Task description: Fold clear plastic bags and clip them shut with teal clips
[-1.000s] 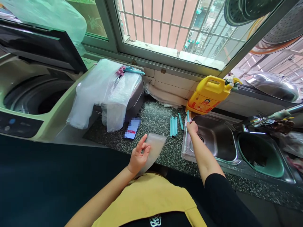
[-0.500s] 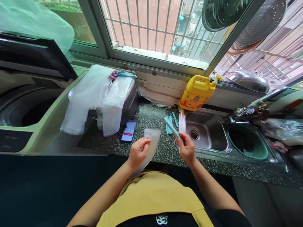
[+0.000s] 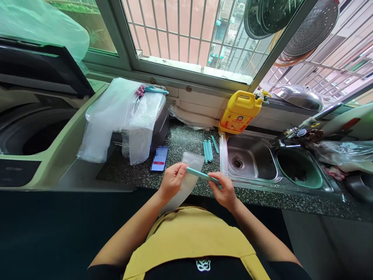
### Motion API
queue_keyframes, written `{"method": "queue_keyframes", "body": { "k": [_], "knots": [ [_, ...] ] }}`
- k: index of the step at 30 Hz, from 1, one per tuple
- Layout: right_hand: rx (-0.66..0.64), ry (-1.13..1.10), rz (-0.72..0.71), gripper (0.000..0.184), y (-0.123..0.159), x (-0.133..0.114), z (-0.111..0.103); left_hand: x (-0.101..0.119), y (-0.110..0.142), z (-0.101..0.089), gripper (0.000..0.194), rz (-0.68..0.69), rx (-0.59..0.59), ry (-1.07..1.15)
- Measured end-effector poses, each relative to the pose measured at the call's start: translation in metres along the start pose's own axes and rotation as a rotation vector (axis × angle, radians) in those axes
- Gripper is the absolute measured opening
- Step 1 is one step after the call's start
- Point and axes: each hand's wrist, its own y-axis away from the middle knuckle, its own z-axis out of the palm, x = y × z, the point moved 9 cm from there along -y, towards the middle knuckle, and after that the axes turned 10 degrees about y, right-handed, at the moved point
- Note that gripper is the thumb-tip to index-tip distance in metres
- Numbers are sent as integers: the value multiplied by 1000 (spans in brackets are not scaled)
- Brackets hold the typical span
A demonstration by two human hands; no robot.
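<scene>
A teal bag-sealing strip (image 3: 201,174) spans the gap between my hands, tilted down to the right. My right hand (image 3: 225,190) is closed around its right end. The fingers of my left hand (image 3: 172,182) are pinched where the strip's left end meets them. A long translucent plastic bag (image 3: 189,184) hangs at my left hand behind the strip, its lower end reaching my yellow apron; the exact grip on it is hidden. Several more teal strips (image 3: 208,151) lie on the speckled counter (image 3: 183,136) beyond my right hand.
A phone (image 3: 159,158) lies left of the bag. Plastic bags (image 3: 116,105) cover a dark appliance behind it. A yellow jug (image 3: 240,112) stands behind the steel sink (image 3: 250,155), with a green basin (image 3: 300,167) to the right. An open washing machine (image 3: 55,155) is at far left.
My right hand has moved left and slightly down, bringing the teal strip to my left hand. The bag's top end has shifted slightly right and up.
</scene>
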Motion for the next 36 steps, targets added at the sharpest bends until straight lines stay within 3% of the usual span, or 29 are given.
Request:
{"method": "queue_keyframes", "body": {
  "k": [3, 11, 18, 36],
  "knots": [
    [-35, 100, 13, 15, 2, 3, 3, -6, 3, 1, 47, -28, 2, 37],
    [-31, 245, -180, 15, 7, -10, 3, -30, 12, 3, 57, -200, 36, 308],
    [-1, 297, -225, 18, 12, -13, 5, -34, 16, 5, 58, -189, 34, 202],
    [61, 293, -334, 24, 25, -24, 2, -51, 31, 7, 59, -310, 84, 390]
  ]
}}
